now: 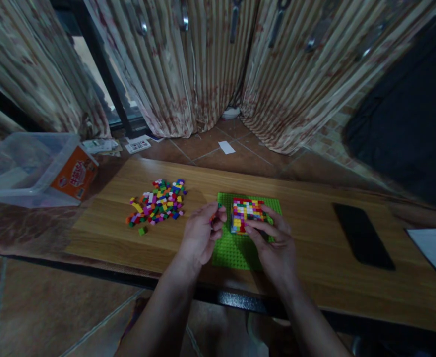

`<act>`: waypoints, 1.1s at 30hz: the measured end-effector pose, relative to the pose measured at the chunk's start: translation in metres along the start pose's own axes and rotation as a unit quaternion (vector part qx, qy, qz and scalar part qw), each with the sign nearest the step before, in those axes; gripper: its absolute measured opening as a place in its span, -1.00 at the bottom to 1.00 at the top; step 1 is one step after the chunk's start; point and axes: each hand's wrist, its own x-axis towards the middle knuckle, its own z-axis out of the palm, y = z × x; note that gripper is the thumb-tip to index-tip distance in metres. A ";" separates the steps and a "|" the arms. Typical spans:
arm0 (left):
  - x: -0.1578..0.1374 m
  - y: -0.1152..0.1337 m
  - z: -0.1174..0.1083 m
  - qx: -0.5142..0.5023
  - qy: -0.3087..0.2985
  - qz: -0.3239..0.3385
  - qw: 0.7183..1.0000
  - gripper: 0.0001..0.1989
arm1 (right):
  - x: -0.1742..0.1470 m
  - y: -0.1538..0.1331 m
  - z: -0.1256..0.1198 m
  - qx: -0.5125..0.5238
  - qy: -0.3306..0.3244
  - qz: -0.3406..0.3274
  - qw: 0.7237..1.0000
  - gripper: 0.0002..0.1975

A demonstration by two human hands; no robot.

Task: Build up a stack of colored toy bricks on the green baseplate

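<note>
A block of multicoloured toy bricks (249, 207) is built up on a green studded baseplate (236, 253). My right hand (277, 240) reaches over the block from the right. Its thumb and index finger close together on a small pinkish-red toy brick at the block's front edge, while the other fingers curve along the right side. Just left of the block, my left hand (203, 230) is held with its fingers curled around a few small toy bricks; bits of green and orange-red show between them. The palm hides the rest.
Loose toy bricks (161, 201) lie in a pile on the wooden table (299, 198), with one green brick (142, 231) nearer the front. A dark flat phone-like slab (362, 235) and white paper (433, 250) lie right. A clear plastic bin (28, 163) stands left.
</note>
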 end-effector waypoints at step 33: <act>0.000 -0.007 0.004 0.001 -0.013 -0.013 1.000 -0.79 | 0.004 0.006 0.012 0.095 0.013 0.100 0.990 -0.78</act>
